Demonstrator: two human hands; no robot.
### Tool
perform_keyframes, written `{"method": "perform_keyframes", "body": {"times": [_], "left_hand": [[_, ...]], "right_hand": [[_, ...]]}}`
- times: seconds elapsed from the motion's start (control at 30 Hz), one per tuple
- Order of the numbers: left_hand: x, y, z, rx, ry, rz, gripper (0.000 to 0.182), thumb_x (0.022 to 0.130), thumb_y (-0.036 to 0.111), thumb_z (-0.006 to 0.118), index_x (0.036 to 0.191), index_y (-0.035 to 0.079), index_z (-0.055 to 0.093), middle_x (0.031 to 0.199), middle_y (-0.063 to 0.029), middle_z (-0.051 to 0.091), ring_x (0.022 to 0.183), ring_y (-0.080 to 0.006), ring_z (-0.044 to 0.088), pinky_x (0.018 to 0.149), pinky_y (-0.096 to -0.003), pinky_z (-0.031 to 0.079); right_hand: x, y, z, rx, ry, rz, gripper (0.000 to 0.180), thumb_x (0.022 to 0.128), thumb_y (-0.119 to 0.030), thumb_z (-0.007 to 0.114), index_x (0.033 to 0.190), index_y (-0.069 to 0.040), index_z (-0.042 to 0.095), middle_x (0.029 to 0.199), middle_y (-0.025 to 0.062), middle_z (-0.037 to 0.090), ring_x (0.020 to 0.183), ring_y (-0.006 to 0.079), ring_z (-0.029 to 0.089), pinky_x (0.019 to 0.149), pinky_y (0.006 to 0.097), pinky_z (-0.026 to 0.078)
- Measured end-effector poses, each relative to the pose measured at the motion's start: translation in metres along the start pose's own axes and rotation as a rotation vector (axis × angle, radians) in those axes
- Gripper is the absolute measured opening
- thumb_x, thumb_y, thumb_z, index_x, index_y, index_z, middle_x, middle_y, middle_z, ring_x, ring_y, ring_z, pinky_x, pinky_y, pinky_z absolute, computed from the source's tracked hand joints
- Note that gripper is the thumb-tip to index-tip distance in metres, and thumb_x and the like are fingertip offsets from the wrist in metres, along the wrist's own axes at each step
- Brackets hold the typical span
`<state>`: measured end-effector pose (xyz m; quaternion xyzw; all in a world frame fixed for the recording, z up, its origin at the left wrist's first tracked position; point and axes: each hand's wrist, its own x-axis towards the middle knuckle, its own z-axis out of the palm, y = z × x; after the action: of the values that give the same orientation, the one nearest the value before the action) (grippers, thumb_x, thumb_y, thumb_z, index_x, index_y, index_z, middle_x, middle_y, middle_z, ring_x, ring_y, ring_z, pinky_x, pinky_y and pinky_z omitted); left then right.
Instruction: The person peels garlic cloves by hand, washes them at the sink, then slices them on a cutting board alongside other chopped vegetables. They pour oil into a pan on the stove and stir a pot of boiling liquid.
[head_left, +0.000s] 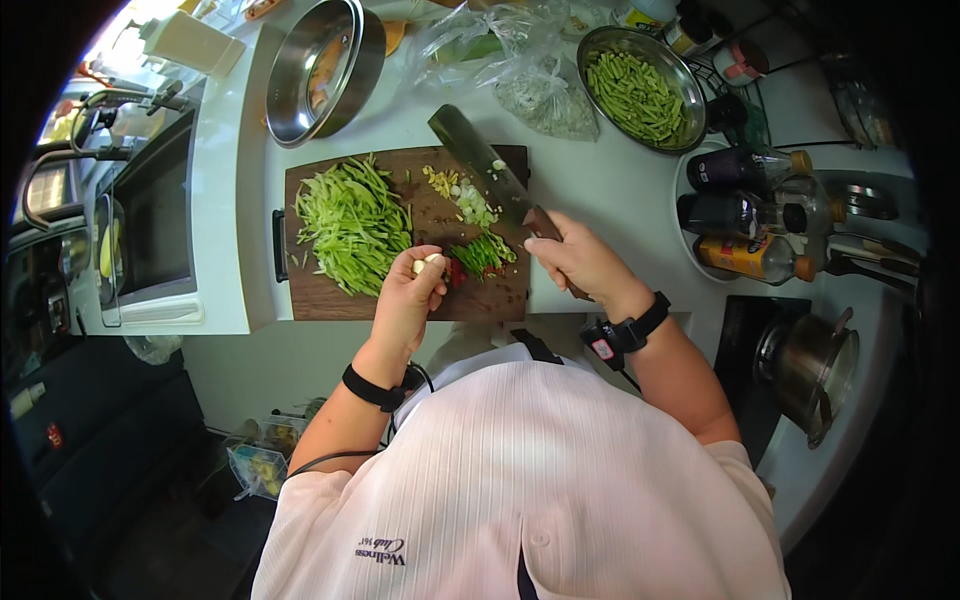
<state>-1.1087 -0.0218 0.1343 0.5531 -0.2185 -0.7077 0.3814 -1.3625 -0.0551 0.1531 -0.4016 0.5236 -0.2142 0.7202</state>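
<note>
My right hand (581, 259) grips the wooden handle of a cleaver (480, 161), its broad blade slanting over the far right part of a dark wooden cutting board (420, 305). White bits cling to the blade. Between the fingers of my left hand (409, 289) are pale peeled garlic cloves (426, 263), held above the board's near edge. A large heap of shredded green vegetable (352, 225) covers the board's left side. To its right lie small piles of chopped yellow bits (441, 181), sliced white scallion (471, 202), cut green pieces (480, 256) and red pieces (456, 274), partly behind my left hand.
Beyond the board stand a steel bowl (367, 82), clear plastic bags (544, 97) and a bowl of cut green beans (637, 97). Several bottles (739, 214) stand on a tray at right, near a pot (806, 375). The sink (154, 210) is at left.
</note>
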Motion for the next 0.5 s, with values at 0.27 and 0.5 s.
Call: {"method": "perform_keyframes", "body": {"times": [0.27,0.5], "left_hand": [[0.007,0.026,0.031,0.157,-0.160,0.190,0.030,0.095,0.016,0.060,0.122,0.004,0.057,0.083,0.0041,0.053,0.068,-0.0042,0.048,0.060,-0.0193,0.042],[0.024,0.030,0.037,0.219,-0.233,0.187,0.034,0.097,0.017,0.057,0.130,0.008,0.053,0.082,0.0055,0.052,0.062,-0.0019,0.045,0.050,-0.0163,0.035]], "right_hand": [[-0.008,-0.005,0.034,-0.141,0.148,-0.038,0.038,0.091,-0.018,0.060,0.124,-0.001,0.053,0.064,-0.0027,0.050,0.047,0.0050,0.044,0.042,0.0227,0.036],[-0.022,-0.005,0.045,-0.182,0.161,-0.024,0.041,0.091,-0.016,0.060,0.127,0.000,0.052,0.069,-0.0023,0.051,0.049,0.0049,0.045,0.044,0.0227,0.039]]}}
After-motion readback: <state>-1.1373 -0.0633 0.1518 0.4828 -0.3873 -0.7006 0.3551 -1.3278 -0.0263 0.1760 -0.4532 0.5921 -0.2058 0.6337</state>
